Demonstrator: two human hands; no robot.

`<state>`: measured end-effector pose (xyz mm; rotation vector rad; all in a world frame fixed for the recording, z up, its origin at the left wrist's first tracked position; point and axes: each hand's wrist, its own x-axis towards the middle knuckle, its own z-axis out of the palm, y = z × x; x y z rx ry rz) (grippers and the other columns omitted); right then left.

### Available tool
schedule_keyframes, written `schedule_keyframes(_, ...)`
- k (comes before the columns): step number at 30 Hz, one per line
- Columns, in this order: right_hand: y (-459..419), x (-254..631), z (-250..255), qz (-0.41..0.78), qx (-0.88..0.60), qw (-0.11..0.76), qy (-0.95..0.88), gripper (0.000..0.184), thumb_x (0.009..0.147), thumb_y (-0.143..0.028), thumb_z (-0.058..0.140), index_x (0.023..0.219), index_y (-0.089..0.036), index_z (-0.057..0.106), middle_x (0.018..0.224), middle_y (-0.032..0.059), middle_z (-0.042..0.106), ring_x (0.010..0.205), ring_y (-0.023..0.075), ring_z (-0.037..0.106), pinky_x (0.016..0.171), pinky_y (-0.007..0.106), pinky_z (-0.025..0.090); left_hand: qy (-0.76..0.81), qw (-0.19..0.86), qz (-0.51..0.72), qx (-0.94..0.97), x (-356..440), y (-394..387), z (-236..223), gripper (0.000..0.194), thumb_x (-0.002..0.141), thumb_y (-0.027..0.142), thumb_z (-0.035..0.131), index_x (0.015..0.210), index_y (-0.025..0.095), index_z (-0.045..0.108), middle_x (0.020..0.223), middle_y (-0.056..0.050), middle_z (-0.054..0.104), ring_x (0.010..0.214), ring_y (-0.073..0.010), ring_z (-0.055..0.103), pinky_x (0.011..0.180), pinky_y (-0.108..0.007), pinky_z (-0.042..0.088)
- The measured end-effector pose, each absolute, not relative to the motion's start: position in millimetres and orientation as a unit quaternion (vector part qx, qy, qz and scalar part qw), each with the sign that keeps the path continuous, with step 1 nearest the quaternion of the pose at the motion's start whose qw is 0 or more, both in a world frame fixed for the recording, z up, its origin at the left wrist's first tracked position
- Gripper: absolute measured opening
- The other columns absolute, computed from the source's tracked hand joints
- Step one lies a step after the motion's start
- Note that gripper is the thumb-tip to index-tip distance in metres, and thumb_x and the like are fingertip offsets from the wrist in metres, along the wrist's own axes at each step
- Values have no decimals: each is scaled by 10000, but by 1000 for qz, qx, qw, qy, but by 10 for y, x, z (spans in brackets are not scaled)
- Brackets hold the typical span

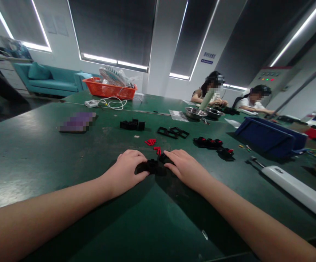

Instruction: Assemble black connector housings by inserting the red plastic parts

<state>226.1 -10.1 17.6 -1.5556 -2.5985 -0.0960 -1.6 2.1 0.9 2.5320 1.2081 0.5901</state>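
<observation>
Plastic, by all appearances: sitting as a small black part (153, 167) on or just above the green tabletop (106, 225), between both hands, and being pinched at its left end by thumb and fingers of the left hand (126, 170). Being flanked on the right by a smaller black piece (162, 157), lying under the fingertips of the right hand (184, 166) with the thumb close below, and leaving no way to tell whether being gripped or only steadied. Probably handling as light and stiff, hardly flexing, perhaps slipping a little on smooth faces, and likely risking more breakage at the raised middle than at the blockier ends. So probably calling for a gentle hold low on the outer ends, sparing the raised middle. Resting just short of the loose red pieces (151, 142) on the far side.
</observation>
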Motion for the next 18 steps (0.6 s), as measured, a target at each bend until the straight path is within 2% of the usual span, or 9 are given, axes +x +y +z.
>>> schedule_keyframes(5,-98,2278,159,-27,-523,82,-848,460,923,-234,615,1351,-76,562,1255,189,671,1143,317,617,1008,473,478,414,138,209,875,-26,8,16,171,826,228,681,973,154,729,1096,-119,704,1094,-303,597,1002,-483,456)
schedule_keyframes(8,-76,2302,165,1,-531,110,-840,451,912,-286,640,1328,-118,592,1294,158,662,1162,298,612,1021,461,472,417,140,211,873,-34,5,17,178,824,229,680,980,156,727,1099,-118,701,1102,-304,591,997,-483,458)
schedule_keyframes(12,-63,2331,225,41,-561,133,-816,551,815,-395,750,1264,-96,637,1254,183,668,1152,322,607,999,475,475,421,144,202,873,-36,5,20,211,828,223,669,1022,155,715,1115,-116,692,1113,-303,578,995,-484,455)
schedule_keyframes(18,-87,2297,400,83,-586,101,-800,357,783,-322,764,1069,-111,732,1061,161,705,973,298,664,876,433,523,414,143,203,875,-37,7,14,214,836,240,653,1021,152,716,1125,-117,688,1109,-307,578,1000,-503,445)
